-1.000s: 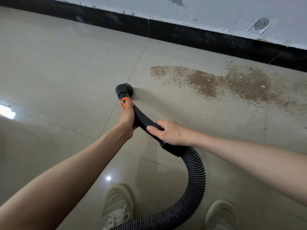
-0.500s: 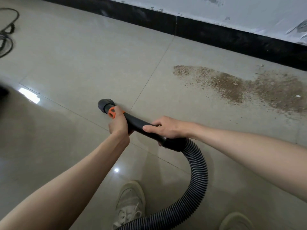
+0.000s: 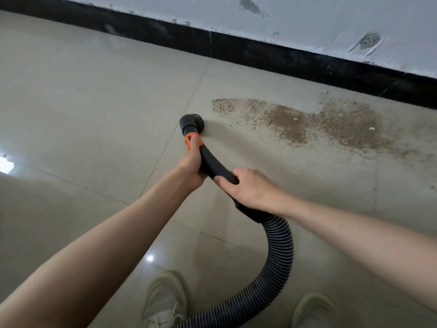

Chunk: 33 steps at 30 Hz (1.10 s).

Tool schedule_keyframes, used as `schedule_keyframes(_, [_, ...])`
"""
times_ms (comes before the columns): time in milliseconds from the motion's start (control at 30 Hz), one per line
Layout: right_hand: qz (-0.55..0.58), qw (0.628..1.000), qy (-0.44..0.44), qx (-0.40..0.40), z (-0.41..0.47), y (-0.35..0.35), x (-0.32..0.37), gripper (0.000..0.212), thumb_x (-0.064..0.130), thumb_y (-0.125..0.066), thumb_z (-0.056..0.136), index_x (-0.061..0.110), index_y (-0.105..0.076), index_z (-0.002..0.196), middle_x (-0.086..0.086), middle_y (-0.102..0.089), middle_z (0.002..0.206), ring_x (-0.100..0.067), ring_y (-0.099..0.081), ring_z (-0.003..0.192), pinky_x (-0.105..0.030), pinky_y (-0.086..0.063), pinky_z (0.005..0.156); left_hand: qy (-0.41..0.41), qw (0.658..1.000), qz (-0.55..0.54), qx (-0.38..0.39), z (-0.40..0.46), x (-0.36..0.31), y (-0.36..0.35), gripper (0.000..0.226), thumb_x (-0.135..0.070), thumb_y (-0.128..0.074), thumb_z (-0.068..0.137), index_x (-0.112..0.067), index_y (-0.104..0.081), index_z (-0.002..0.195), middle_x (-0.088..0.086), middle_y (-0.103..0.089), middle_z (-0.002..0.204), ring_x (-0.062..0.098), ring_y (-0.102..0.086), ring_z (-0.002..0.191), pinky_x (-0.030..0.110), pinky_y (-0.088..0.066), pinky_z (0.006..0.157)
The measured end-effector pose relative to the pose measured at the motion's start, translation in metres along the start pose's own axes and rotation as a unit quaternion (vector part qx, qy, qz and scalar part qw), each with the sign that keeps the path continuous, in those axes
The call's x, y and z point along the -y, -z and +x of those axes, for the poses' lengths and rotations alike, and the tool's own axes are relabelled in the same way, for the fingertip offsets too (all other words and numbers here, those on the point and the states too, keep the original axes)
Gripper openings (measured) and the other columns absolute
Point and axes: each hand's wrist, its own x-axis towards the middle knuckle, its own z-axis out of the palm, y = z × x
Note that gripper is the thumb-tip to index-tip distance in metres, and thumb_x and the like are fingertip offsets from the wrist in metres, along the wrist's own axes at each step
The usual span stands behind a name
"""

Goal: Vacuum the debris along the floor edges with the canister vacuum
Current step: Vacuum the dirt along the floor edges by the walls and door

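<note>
A black vacuum nozzle (image 3: 192, 121) with an orange collar (image 3: 192, 140) points down at the beige tile floor, just left of a long brown patch of debris (image 3: 314, 125) lying near the black baseboard. My left hand (image 3: 191, 165) grips the black curved handle tube right behind the orange collar. My right hand (image 3: 250, 188) grips the same tube lower down, where it joins the ribbed hose (image 3: 280, 252). The hose curves down and back between my feet. The canister itself is out of view.
A black baseboard (image 3: 283, 56) runs under a scuffed white wall (image 3: 307, 22) along the top. My two pale sneakers (image 3: 165, 301) (image 3: 314, 311) stand at the bottom edge. Bare glossy tiles spread to the left.
The nozzle has swung from the left back toward the debris patch and now sits close to its left end. Both hands keep their hold on the tube.
</note>
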Motion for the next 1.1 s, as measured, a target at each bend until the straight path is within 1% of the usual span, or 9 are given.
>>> schedule_keyframes(167, [-0.040, 0.999, -0.012, -0.031, 0.014, 0.007, 0.011, 0.045, 0.063, -0.043, 0.091, 0.023, -0.044, 0.070, -0.004, -0.062, 0.078, -0.030, -0.062, 0.079, -0.032, -0.038, 0.060, 0.051, 0.997, 0.049, -0.037, 0.013, -0.020, -0.019, 0.049, -0.055, -0.047, 0.090, -0.008, -0.048, 0.106, 0.004, -0.051, 0.079, 0.017, -0.050, 0.069, 0.030, -0.043, 0.062])
schedule_keyframes(333, [-0.027, 0.999, -0.021, -0.027, 0.038, 0.006, 0.020, 0.046, 0.062, -0.041, 0.093, 0.019, -0.052, 0.086, -0.007, -0.067, 0.092, -0.030, -0.062, 0.086, -0.033, -0.043, 0.068, -0.012, 0.998, 0.043, -0.050, 0.035, -0.032, -0.023, 0.044, -0.052, -0.043, 0.094, -0.009, -0.048, 0.089, 0.005, -0.047, 0.066, 0.017, -0.047, 0.057, 0.028, -0.041, 0.055])
schedule_keyframes(467, [0.076, 0.993, -0.050, 0.074, 0.053, 0.007, 0.011, 0.047, 0.061, -0.045, 0.093, 0.017, -0.055, 0.079, -0.003, -0.066, 0.086, -0.024, -0.063, 0.082, -0.031, -0.047, 0.070, -0.015, 0.998, 0.032, -0.047, 0.050, -0.035, -0.018, 0.043, -0.052, -0.043, 0.094, -0.010, -0.047, 0.086, 0.005, -0.046, 0.061, 0.018, -0.045, 0.052, 0.027, -0.043, 0.053])
schedule_keyframes(567, [0.228, 0.959, -0.078, 0.151, 0.058, 0.009, 0.001, 0.046, 0.056, -0.052, 0.092, 0.013, -0.057, 0.079, -0.008, -0.064, 0.082, -0.025, -0.063, 0.070, -0.027, -0.051, 0.055, -0.003, 0.999, 0.030, -0.017, 0.059, -0.037, -0.016, 0.044, -0.053, -0.045, 0.093, -0.010, -0.046, 0.090, 0.005, -0.045, 0.059, 0.018, -0.044, 0.050, 0.026, -0.043, 0.053])
schedule_keyframes(633, [0.248, 0.955, -0.072, 0.143, 0.059, 0.008, -0.001, 0.044, 0.054, -0.053, 0.093, 0.013, -0.055, 0.076, -0.011, -0.064, 0.082, -0.027, -0.063, 0.067, -0.032, -0.051, 0.054, -0.002, 0.999, 0.039, -0.004, 0.062, -0.039, -0.018, 0.045, -0.055, -0.045, 0.093, -0.010, -0.046, 0.092, 0.005, -0.045, 0.060, 0.017, -0.044, 0.050, 0.026, -0.043, 0.053])
schedule_keyframes(700, [0.234, 0.963, -0.068, 0.117, 0.061, 0.007, -0.002, 0.045, 0.055, -0.051, 0.093, 0.016, -0.055, 0.072, -0.009, -0.065, 0.079, -0.027, -0.063, 0.070, -0.037, -0.052, 0.065, -0.006, 0.999, 0.053, 0.001, 0.066, -0.040, -0.022, 0.044, -0.055, -0.044, 0.093, -0.011, -0.047, 0.092, 0.005, -0.045, 0.061, 0.017, -0.045, 0.051, 0.027, -0.044, 0.053])
schedule_keyframes(867, [0.224, 0.969, -0.061, 0.088, 0.059, 0.005, -0.011, 0.046, 0.055, -0.050, 0.094, 0.018, -0.055, 0.068, -0.005, -0.065, 0.076, -0.023, -0.062, 0.070, -0.038, -0.054, 0.079, -0.015, 0.996, 0.083, -0.005, 0.070, -0.033, -0.030, 0.046, -0.056, -0.043, 0.094, -0.010, -0.046, 0.094, 0.006, -0.047, 0.064, 0.018, -0.047, 0.053, 0.028, -0.045, 0.054])
schedule_keyframes(933, [0.256, 0.960, -0.064, 0.092, 0.057, 0.006, -0.014, 0.046, 0.054, -0.051, 0.094, 0.017, -0.055, 0.068, -0.008, -0.065, 0.077, -0.026, -0.062, 0.069, -0.044, -0.054, 0.079, -0.019, 0.995, 0.100, 0.001, 0.070, -0.034, -0.035, 0.047, -0.057, -0.043, 0.094, -0.009, -0.046, 0.093, 0.006, -0.047, 0.064, 0.018, -0.047, 0.053, 0.029, -0.045, 0.054])
schedule_keyframes(1100, [0.290, 0.952, -0.067, 0.078, 0.053, 0.012, -0.024, 0.046, 0.056, -0.053, 0.092, 0.014, -0.055, 0.073, -0.012, -0.066, 0.082, -0.029, -0.063, 0.070, -0.048, -0.055, 0.080, -0.020, 0.989, 0.143, 0.015, 0.070, -0.034, -0.054, 0.050, -0.056, -0.040, 0.095, -0.007, -0.045, 0.102, 0.007, -0.047, 0.067, 0.019, -0.047, 0.052, 0.028, -0.045, 0.052])
